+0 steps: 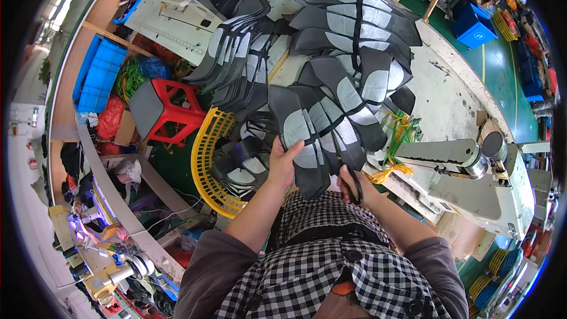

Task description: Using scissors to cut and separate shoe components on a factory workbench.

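Observation:
My left hand [282, 164] is closed on the near edge of a dark grey shoe-upper piece [297, 119] with a pale silver patch, its thumb lying on top. My right hand [367, 190] grips black-handled scissors [357, 185], whose blades point up between the hanging pieces. A black strip [332, 125] runs across this piece and those beside it, joining them in a row. Farther off, a long pile of like pieces [354, 23] lies overlapped on the pale worktable [452, 74]. Another thick stack [236, 53] leans at its left.
A yellow plastic basket [204, 156] with more pieces stands left of my forearm, beside a red stool [177, 109]. To the right, a sewing machine arm [440, 152] juts over the table near green and yellow ties [401, 136]. A blue crate [100, 77] sits far left.

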`<state>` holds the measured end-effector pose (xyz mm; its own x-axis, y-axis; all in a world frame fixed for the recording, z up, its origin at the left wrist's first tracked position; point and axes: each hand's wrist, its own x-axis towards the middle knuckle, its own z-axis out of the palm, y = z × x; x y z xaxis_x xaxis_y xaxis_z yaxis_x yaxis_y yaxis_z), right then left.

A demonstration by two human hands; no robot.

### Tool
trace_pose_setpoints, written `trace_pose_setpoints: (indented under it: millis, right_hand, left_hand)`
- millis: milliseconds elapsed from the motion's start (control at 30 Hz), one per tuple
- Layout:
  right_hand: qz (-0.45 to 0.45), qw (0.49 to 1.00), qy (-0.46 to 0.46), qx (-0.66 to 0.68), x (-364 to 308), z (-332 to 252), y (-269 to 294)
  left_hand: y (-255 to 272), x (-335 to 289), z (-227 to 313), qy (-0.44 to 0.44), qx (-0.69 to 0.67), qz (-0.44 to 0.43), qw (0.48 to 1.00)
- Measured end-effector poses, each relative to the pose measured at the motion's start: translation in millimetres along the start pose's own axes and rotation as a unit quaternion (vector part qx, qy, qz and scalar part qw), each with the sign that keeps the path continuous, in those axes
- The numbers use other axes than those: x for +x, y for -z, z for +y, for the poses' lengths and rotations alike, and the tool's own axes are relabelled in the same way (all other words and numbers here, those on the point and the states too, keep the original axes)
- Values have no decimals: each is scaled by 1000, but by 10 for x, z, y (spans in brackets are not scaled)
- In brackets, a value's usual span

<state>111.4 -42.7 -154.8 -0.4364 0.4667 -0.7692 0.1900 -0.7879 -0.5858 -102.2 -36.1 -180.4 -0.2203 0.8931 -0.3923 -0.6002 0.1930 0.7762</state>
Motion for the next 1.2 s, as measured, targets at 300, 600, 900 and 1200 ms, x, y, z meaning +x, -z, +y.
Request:
trace_pose_setpoints:
  millis: [300, 600, 900, 1200]
  right_hand:
    - [-22, 983, -92, -159, -9, -376, 529]
    - [-179, 980, 5, -82, 206, -185, 488]
    - [-164, 981, 46, -91, 211, -41, 296]
    - [-76, 997, 4, 13, 224, -211, 89]
  left_hand:
    - [-90, 413, -500, 177, -55, 89, 979]
    - [-123, 390, 134, 274, -100, -10, 956]
    - [160, 425, 46, 232, -76, -42, 969]
    - [52, 381, 88, 235, -35, -57, 970]
